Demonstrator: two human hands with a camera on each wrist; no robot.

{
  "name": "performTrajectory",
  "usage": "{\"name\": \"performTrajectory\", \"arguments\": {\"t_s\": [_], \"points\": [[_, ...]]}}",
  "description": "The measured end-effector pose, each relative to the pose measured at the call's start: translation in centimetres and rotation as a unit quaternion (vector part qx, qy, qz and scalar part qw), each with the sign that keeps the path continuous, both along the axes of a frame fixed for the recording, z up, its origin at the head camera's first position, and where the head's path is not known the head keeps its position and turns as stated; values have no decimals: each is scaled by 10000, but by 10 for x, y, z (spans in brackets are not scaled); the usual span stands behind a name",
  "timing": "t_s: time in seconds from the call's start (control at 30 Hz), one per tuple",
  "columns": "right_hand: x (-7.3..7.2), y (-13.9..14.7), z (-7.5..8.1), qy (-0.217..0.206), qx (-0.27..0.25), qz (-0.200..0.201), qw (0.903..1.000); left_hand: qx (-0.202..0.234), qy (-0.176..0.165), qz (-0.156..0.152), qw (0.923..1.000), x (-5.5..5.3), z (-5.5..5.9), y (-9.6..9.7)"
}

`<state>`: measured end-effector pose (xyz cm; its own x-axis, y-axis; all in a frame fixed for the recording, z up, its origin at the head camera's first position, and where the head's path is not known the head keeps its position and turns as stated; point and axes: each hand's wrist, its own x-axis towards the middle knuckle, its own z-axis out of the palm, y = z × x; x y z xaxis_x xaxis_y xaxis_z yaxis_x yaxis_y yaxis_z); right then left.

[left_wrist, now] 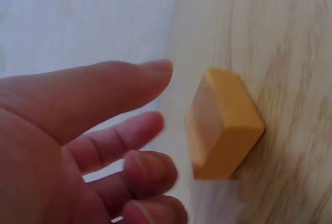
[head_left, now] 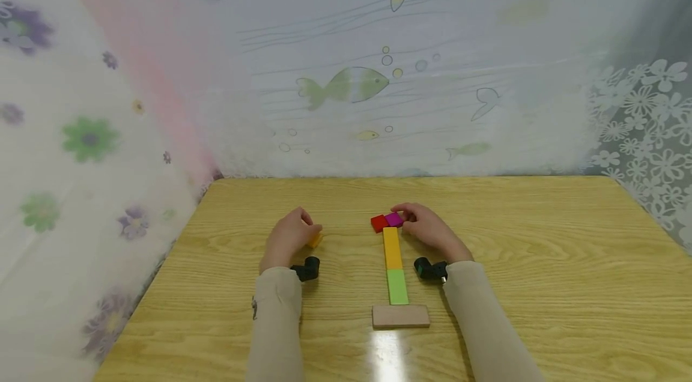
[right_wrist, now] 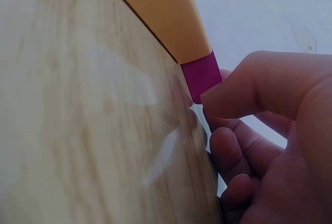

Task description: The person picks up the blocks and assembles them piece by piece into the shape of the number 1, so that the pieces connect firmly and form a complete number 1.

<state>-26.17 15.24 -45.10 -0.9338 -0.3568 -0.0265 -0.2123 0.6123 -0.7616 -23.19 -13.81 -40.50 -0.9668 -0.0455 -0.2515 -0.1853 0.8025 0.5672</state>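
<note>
My left hand is beside a small orange block at the left. In the left wrist view a gap shows between its loosely bent fingers and the block. With thumb and index finger my right hand pinches a purple block. That block lies against a red block, at the far end of a longer yellow-orange block. A light green block continues the line toward me. Across its near end lies a plain wooden block.
The blocks lie on a wood-grain table. A patterned curtain with fish drawings hangs along the back edge, and a flowered sheet hangs at the left. Each wrist wears a small black camera.
</note>
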Motion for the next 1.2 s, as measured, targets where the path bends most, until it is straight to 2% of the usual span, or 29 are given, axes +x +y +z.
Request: {"name": "performTrajectory", "arguments": {"t_s": [0.2,0.37,0.8,1.2], "points": [[0,0,1,24,-38,9,10000,-200,-322,7,9993,3,0,-6],[0,1,0,44,-45,44,10000,-222,-444,-75,9987,5,0,-6],[-2,0,0,41,-84,30,10000,-245,-425,-146,9987,5,3,-1],[-2,0,-1,52,-56,44,10000,135,-551,-202,9982,4,1,0]]}}
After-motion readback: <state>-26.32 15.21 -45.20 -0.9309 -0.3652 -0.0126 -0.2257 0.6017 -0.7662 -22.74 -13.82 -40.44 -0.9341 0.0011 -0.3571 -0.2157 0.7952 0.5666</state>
